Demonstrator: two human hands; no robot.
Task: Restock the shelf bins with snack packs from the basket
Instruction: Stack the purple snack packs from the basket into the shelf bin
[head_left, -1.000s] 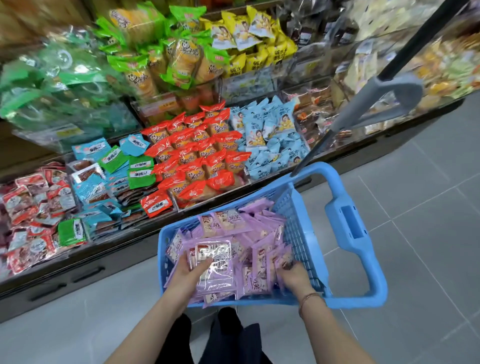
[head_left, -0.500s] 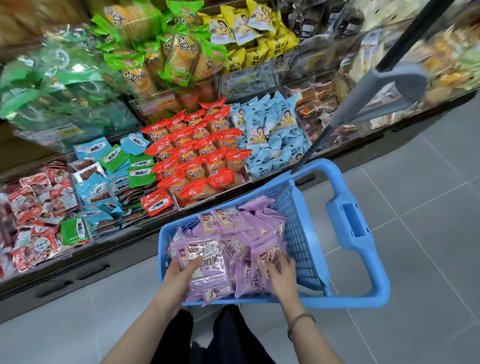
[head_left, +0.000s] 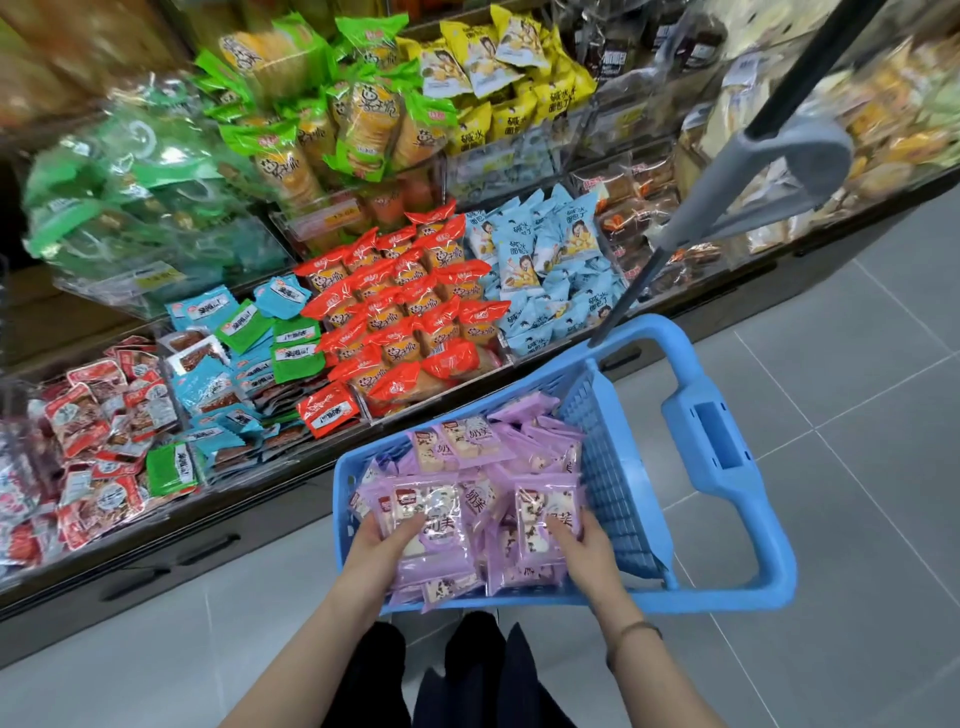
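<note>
A: What colour is the basket?
B: Blue, with a grid-pattern side wall.
A: And the snack packs?
B: Lilac, with white centres speckled dark.
A: On the shelf?
B: There are red packs, pale blue packs and yellow packs. The floor is grey tile.

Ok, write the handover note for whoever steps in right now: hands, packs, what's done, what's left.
Hands: the left hand grips a stack of purple snack packs at the near left of the blue basket. The right hand holds another purple pack at the near right.
Packs: all piled in the basket, none lifted clear of it.
Shelf bins: hold red, light blue, green and yellow packs; no purple ones show there.
Done: nothing placed, as far as the view shows.
Left: lift the packs out, find their bin, stock it, and probably repeat until the basket is empty.
</note>
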